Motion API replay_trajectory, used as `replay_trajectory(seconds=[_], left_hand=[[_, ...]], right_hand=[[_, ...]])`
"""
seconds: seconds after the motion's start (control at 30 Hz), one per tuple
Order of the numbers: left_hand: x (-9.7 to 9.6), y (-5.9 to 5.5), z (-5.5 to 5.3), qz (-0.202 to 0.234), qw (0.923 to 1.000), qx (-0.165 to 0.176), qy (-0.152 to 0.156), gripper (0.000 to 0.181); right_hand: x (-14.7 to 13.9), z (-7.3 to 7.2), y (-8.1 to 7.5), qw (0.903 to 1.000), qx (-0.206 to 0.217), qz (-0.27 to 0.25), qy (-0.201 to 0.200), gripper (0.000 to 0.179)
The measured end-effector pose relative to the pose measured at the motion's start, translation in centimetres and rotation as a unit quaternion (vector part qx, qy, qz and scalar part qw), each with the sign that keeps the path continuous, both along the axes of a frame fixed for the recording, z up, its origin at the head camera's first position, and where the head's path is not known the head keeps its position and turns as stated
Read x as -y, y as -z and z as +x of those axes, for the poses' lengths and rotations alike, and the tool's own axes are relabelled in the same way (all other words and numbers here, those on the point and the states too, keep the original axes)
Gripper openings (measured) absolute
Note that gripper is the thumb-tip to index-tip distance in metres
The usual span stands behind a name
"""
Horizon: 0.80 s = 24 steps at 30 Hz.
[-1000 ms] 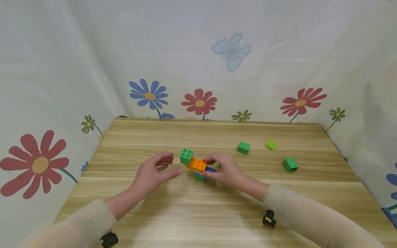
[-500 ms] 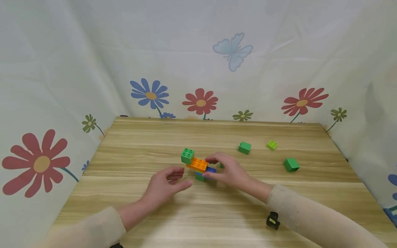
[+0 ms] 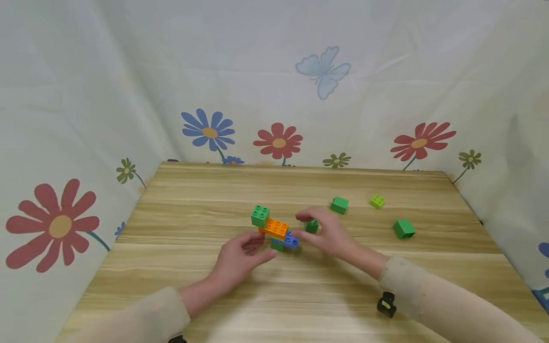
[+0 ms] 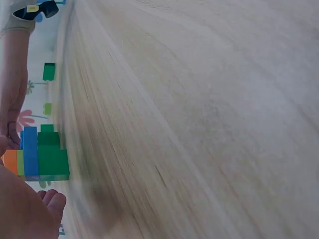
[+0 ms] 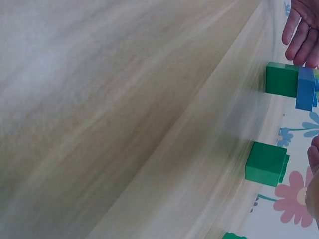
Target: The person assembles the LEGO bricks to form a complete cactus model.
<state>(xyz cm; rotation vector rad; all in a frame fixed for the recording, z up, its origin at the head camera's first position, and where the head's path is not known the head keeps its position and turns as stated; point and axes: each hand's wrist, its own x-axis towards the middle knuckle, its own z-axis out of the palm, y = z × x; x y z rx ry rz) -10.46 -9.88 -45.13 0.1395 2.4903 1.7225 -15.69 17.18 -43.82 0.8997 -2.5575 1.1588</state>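
On a wooden counter (image 3: 206,190), the left hand (image 3: 237,257) is spread, thumb away from fingers, just beside a brick stack (image 3: 276,228); contact is unclear. The stack's top overhangs leftward, so steadying it low seems wisest. To its right stands a loose green brick (image 3: 312,227), then the right hand (image 3: 331,236), thumb and fingers apart, apparently pinching nothing; gripping that brick by opposite sides should keep it level.
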Motion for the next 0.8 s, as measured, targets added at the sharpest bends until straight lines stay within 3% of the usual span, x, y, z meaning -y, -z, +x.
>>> replay_trajectory(seconds=[0.6,0.8], left_hand=[[-1.9,0.7,-0.9,0.026,0.9985,0.019,-0.044,0.055],[-2.4,0.7,-1.3,0.023,0.9974,0.030,-0.062,0.056]], right_hand=[[-1.6,-0.6,-0.1,0.9988,-0.046,-0.005,0.019,0.034],[-2.1,-0.6,0.1,0.9989,-0.041,-0.004,0.024,0.033]])
